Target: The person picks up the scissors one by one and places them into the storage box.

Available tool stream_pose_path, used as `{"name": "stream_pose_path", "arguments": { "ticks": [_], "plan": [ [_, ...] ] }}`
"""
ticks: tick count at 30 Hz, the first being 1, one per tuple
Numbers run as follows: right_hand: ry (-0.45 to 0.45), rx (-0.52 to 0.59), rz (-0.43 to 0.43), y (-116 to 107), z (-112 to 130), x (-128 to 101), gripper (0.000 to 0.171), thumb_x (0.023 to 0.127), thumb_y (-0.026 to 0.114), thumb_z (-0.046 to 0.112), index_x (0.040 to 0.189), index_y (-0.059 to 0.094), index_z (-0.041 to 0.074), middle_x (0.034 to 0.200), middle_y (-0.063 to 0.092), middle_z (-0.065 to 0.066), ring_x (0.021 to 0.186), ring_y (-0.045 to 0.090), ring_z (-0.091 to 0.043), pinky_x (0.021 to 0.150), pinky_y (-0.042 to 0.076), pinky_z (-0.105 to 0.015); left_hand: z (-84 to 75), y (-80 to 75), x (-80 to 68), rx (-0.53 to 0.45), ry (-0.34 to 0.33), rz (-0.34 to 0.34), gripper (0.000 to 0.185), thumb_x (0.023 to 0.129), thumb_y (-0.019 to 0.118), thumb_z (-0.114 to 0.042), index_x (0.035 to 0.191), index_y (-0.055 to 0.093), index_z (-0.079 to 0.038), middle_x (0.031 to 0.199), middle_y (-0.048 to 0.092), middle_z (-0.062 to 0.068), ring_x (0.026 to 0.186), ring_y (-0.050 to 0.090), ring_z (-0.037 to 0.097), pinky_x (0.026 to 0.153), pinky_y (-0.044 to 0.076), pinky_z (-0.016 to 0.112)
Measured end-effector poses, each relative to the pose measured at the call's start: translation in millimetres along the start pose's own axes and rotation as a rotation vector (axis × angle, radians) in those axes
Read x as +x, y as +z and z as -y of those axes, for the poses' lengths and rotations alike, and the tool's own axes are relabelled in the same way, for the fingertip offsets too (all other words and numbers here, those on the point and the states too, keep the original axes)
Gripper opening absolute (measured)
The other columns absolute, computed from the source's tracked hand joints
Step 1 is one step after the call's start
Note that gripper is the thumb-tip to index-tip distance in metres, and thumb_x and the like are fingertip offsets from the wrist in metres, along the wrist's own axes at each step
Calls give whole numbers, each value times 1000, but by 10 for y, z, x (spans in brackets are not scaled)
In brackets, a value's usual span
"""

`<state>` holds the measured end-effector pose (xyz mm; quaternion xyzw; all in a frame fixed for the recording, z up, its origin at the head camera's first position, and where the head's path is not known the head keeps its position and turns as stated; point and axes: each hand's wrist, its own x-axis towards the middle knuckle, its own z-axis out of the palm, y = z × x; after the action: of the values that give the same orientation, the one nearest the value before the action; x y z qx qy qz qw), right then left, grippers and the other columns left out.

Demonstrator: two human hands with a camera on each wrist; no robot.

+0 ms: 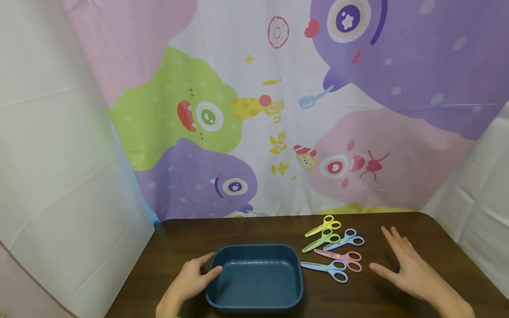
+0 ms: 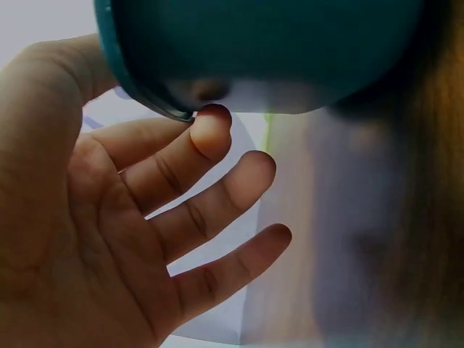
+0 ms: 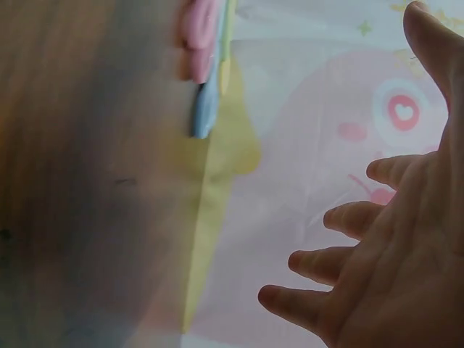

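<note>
5 scissors (image 1: pixel 333 247) are lying just left of our open right hand (image 1: pixel 409 271), handles toward it; our left hand (image 1: pixel 191 280) is touching the tub (image 1: pixel 254 300), fingers loose.

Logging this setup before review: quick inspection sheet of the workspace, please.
Surface: dark brown wooden table, rounded corners.
Job's things: blue tray, nothing in it; five plastic scissors to its right: yellow scissors, green scissors, blue scissors, pink scissors, light blue scissors.
Clutter: nothing seen.
Hands: left hand touches the tray's left rim, fingers relaxed; right hand is open and flat beside the scissors, apart from them, holding nothing.
Cables: nothing seen.
Surroundings: cartoon monster backdrop behind the table, white sheets at both sides.
</note>
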<state>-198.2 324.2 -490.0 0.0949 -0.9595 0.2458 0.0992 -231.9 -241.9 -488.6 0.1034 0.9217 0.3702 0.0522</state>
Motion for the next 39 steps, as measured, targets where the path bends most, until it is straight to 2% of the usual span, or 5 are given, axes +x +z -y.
{"name": "stream_pose_path", "arguments": {
  "ticks": [10,18,21,25,39],
  "plan": [
    [-9,8,3,-64,133,29,107,91,73,54,167,4,22,168,8,-31,144,17,-68,98,25,-85,4,-65,-41,21,45,48,58,97,72,-29,137,58,11,84,70,-2,74,60,11,67,50,28],
    [-16,20,3,-97,154,52,108,91,74,53,167,3,23,169,6,-30,145,16,-67,99,24,-85,-24,-61,-14,80,56,3,44,94,74,-24,125,68,7,94,76,7,82,68,14,73,57,36],
    [-27,36,-4,-88,171,65,108,90,74,52,167,4,24,169,6,-29,144,17,-68,100,24,-83,10,-90,-45,110,64,9,24,98,71,-27,98,73,-3,77,69,-2,67,59,6,64,51,29],
    [-32,42,-13,-83,180,57,108,90,75,52,167,4,24,169,7,-28,144,18,-68,100,25,-83,45,-87,-85,133,76,-16,35,100,68,-33,72,55,-16,57,36,-10,50,31,2,54,32,23],
    [-51,54,4,-36,234,70,112,86,80,52,167,7,25,168,12,-30,143,20,-68,102,25,-82,53,3,-84,84,50,-50,37,101,67,-31,71,52,-15,56,37,-9,49,33,2,53,33,22]
  ]
}}
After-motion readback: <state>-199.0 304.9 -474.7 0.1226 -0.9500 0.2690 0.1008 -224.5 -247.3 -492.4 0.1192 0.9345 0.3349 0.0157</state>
